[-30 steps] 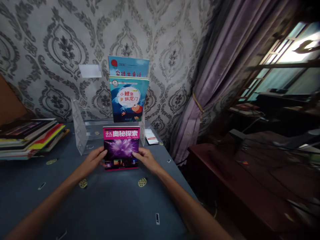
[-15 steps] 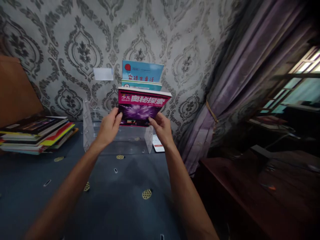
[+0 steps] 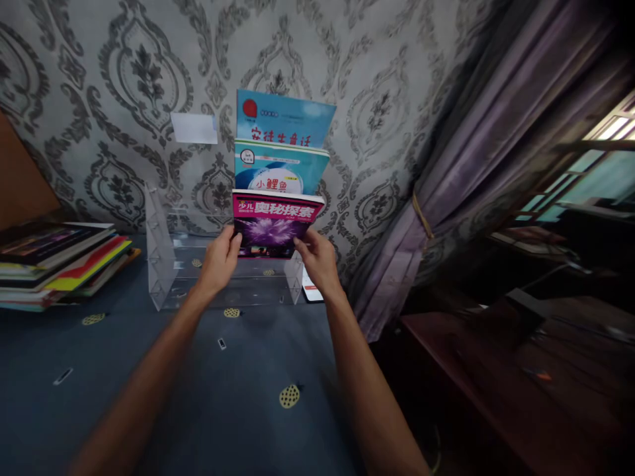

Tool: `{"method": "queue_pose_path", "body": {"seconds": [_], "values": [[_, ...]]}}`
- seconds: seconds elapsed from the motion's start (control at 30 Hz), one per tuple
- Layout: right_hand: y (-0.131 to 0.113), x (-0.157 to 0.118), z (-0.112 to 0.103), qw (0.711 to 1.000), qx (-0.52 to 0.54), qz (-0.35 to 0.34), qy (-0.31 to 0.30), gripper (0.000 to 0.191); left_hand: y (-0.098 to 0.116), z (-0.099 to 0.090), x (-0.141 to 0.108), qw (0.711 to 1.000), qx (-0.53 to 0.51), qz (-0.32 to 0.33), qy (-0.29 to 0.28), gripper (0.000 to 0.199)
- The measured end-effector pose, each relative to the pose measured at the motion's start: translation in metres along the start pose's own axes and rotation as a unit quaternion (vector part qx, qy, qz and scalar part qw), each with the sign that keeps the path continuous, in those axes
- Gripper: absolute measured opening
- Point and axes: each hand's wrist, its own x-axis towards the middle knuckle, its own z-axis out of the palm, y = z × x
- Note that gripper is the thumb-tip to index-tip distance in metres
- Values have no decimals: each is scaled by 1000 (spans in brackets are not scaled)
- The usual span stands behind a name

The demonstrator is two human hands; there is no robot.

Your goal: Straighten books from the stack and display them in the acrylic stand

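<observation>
Between my two hands is a purple and pink book (image 3: 270,228), its cover facing me and its top leaning back. My left hand (image 3: 221,261) grips its lower left edge, thumb on the front. On the lower right edge, my right hand (image 3: 317,261) pinches it the same way. Behind it, a teal book (image 3: 278,165) and a taller blue book (image 3: 285,119) stand one behind the other in a clear tiered rack (image 3: 161,251). The rack's lower tiers show through below the held book; whether its bottom edge touches a tier I cannot tell.
A pile of books and magazines (image 3: 54,264) lies left of the rack on the blue patterned tablecloth (image 3: 238,410). A phone or tablet (image 3: 312,291) stands by the rack's right side. Further right are a tied purple curtain (image 3: 411,225) and a dark red desk (image 3: 456,377).
Both hands have lowered the purple book relative to the rack, so more of the teal book's cover shows above it. The view has also shifted slightly.
</observation>
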Motion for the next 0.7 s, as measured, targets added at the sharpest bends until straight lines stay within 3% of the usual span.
{"method": "queue_pose_path", "body": {"seconds": [0.2, 0.4, 0.6, 0.7], "values": [[5, 1, -7, 996, -79, -23, 34, 17, -4, 3, 0, 985, 156, 71, 6, 23], [8, 0, -6, 993, -101, -19, 60, 24, -4, 4, -4, 961, 272, 45, -16, 22], [2, 0, -4, 994, -86, 4, 73, 31, -5, 9, -7, 949, 314, 35, 0, 22], [-4, -2, -2, 990, -105, 20, 89, 31, 1, 9, -6, 939, 343, -3, -16, 25]]}}
